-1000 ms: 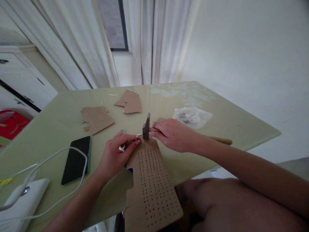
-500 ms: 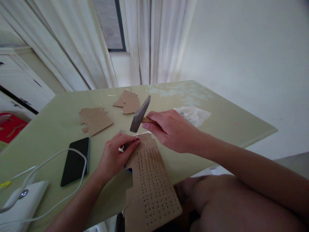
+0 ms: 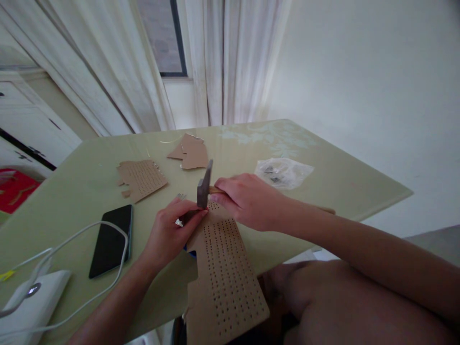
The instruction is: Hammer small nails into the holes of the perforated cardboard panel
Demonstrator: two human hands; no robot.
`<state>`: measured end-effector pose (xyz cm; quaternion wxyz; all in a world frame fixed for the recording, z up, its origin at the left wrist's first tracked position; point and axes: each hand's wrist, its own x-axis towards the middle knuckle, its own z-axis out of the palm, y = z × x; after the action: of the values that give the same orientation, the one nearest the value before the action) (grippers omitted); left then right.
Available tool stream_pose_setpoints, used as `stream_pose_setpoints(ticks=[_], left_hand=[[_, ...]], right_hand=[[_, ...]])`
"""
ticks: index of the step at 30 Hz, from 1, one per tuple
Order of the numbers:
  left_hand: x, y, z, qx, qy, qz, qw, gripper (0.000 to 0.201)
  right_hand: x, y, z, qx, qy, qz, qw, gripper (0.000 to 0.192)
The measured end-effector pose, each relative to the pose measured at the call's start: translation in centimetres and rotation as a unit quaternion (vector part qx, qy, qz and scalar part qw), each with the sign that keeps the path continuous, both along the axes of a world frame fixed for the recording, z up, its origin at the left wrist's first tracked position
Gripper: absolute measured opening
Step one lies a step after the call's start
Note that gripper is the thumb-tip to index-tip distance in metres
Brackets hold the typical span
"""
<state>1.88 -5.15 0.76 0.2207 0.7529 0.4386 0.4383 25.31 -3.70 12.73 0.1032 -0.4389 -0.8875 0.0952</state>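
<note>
Clock read from the hammer (image 3: 202,193), 12 straight away from the person. Right hand (image 3: 249,201) closed round its wooden handle, choked up near the head; left hand (image 3: 169,231) narrow, thumb and forefinger pinched at the far end of a perforated cardboard sheet (image 3: 224,268), anything between them too small to tell. Sheet lies toward 6, near end running past the edge of the table (image 3: 345,182). Chief worry: head sits right at the pinching fingertips, so a slightly stray blow would likely catch skin. Second: the overhang could let the sheet tip or skid; a blue thing (image 3: 191,251) beneath, mostly hidden, may make support uneven. Materials: head dark, dull metal, blunt block tapering to a wedge; cardboard matt brown, rows of small holes, notched left edge. At 10, smaller punched piece (image 3: 143,179), ragged margin; near 12, torn plain scraps (image 3: 195,154); between 2 and 3, crumpled clear bag (image 3: 293,173), dark bits inside; at 8, flat black phone (image 3: 111,242). Tabletop smooth, pale green.
</note>
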Motion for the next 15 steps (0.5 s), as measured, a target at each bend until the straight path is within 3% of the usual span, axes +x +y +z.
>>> stream_pose_setpoints(ticks=[5, 11, 15], left_hand=[[0.04, 0.01, -0.02, -0.013, -0.004, -0.001, 1.000, 0.011], [0.07, 0.14, -0.02, -0.021, 0.005, -0.007, 1.000, 0.012], [0.09, 0.04, 0.06, -0.018, 0.012, 0.002, 1.000, 0.014]], right_hand=[[0.13, 0.07, 0.01, 0.029, 0.041, -0.003, 0.999, 0.031], [0.20, 0.01, -0.25, 0.010, -0.019, 0.018, 1.000, 0.031], [0.24, -0.05, -0.08, 0.012, 0.041, 0.001, 0.999, 0.030]])
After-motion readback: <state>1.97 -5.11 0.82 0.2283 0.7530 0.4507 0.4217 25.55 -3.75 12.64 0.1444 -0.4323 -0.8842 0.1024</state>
